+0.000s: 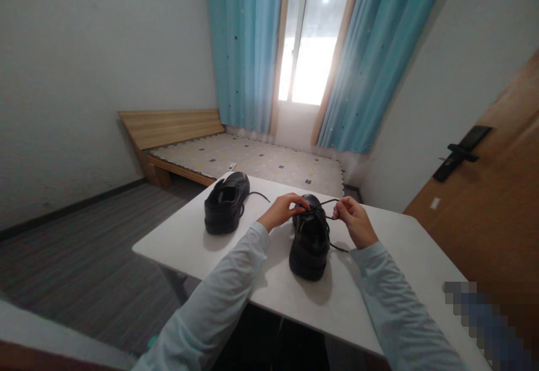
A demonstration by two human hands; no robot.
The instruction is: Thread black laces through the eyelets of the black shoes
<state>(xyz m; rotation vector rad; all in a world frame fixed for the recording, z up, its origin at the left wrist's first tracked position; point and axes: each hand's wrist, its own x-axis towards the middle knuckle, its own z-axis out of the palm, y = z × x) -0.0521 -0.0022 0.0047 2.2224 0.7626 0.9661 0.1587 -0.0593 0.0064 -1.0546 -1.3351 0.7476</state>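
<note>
R-side blk shoe [309, 256] sits on tbl [177, 246] betw. hands, long axis pointing away, toe far; L hand [287, 209] on it, prob. pinching lace [329, 201] (dark there), R hand [356, 220] just right, gripping lace too.

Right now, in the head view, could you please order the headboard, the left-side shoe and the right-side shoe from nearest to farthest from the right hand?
From the right hand:
1. Right-side shoe: just to its left.
2. Left-side shoe: farther left on the table.
3. Headboard: beyond the table, far left.
</note>
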